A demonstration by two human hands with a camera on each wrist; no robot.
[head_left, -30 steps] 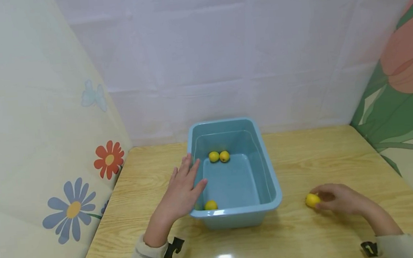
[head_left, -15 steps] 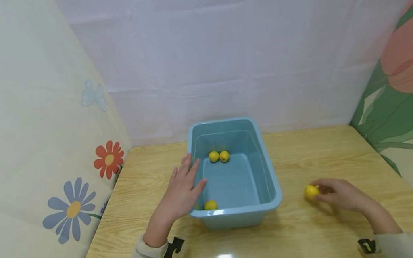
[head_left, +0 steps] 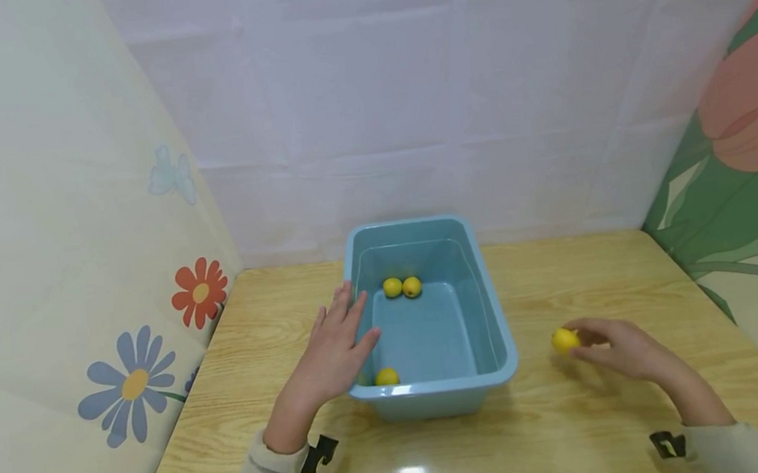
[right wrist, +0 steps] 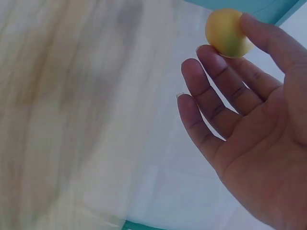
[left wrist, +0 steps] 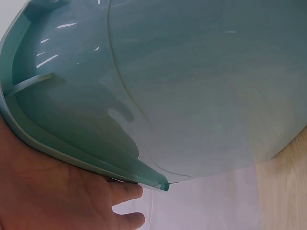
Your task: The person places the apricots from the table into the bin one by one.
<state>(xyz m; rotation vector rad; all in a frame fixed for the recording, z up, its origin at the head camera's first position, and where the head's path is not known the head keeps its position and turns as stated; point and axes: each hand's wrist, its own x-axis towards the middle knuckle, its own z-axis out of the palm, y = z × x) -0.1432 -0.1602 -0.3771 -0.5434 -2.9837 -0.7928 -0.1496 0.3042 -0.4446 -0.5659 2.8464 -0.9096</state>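
My right hand (head_left: 618, 350) pinches a small yellow lemon (head_left: 565, 340) between thumb and fingertips, to the right of a blue plastic tub (head_left: 429, 387). In the right wrist view the lemon (right wrist: 227, 32) shows a greenish patch, and the lower fingers lie away from it. My left hand (head_left: 330, 354) rests over the tub's left rim with fingers spread. From the left wrist view, the palm (left wrist: 53, 184) lies along the outer edge of the rim. Inside the tub, two lemons (head_left: 402, 287) touch each other at the far end; another lemon (head_left: 387, 376) sits in the near left corner, partly hidden by the rim.
The tub stands on a wood-grain table (head_left: 568, 429), near a white cloth backdrop (head_left: 376, 118) at the back. Flower-printed cloth (head_left: 136, 382) hangs on the left, and a tulip print (head_left: 750, 111) on the right. Each wrist wears a black strap.
My right hand has lifted the lemon off the table and moved it slightly up and leftward in the head view. The left hand and the tub have stayed in place.
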